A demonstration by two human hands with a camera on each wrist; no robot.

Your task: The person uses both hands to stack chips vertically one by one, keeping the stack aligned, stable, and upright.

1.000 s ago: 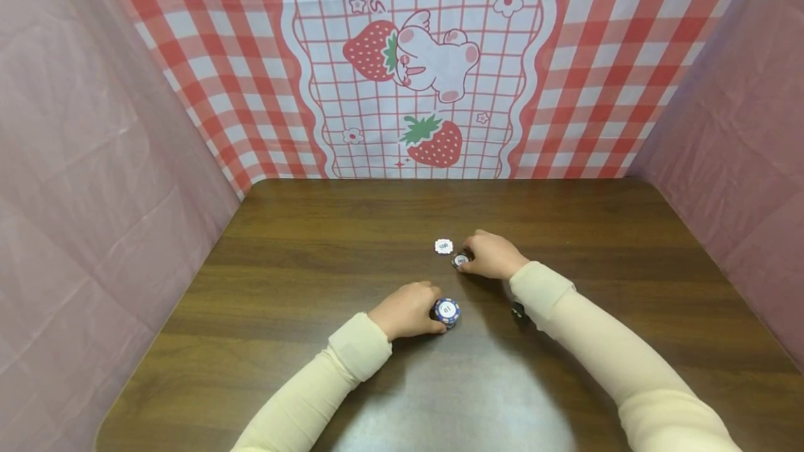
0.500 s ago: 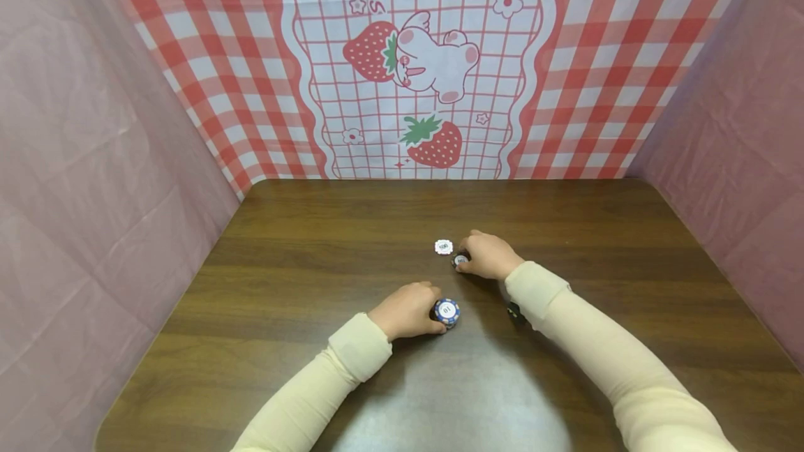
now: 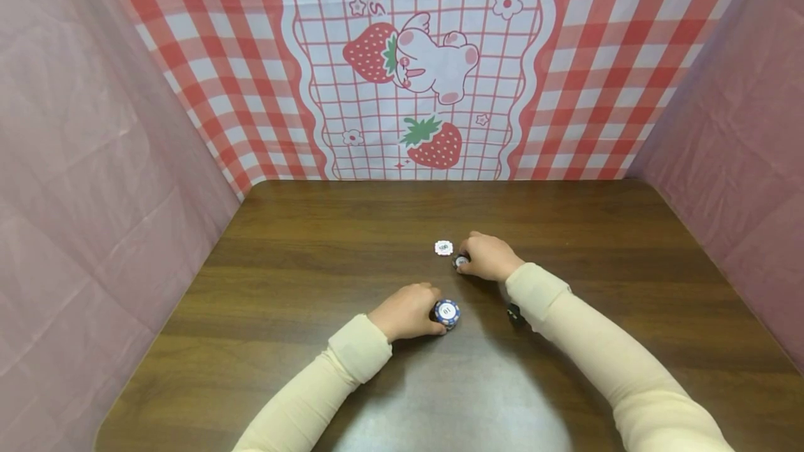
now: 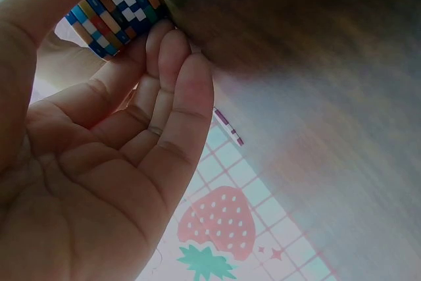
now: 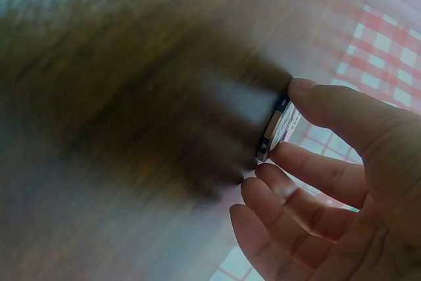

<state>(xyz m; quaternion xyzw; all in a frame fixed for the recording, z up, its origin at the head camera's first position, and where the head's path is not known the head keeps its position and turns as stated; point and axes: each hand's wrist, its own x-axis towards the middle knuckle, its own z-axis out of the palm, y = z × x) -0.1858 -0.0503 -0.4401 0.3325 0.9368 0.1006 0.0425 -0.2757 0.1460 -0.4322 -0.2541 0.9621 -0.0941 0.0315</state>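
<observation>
My left hand (image 3: 410, 311) grips the side of a stack of poker chips (image 3: 447, 312), whose top chip is blue and white and marked 10. In the left wrist view the stacked chips (image 4: 117, 14) show striped edges in several colours between thumb and fingers. Farther back, my right hand (image 3: 491, 257) pinches a black-edged poker chip (image 3: 461, 261) on the table between thumb and index finger. From the right wrist, that chip (image 5: 275, 126) is seen almost edge-on, low at the surface. A white poker chip (image 3: 443, 248) marked 500 lies flat just left of it.
The brown wooden table (image 3: 283, 257) carries everything. Under the right wrist shows a dark object (image 3: 515, 314), partly hidden by the cuff. A red checked cloth (image 3: 603, 89) with strawberries hangs behind, and pink cloths (image 3: 88, 159) close off both sides.
The right hand has shifted slightly left around the dark chip, and its forearm with it. The left hand and the chip stack have stayed in place.
</observation>
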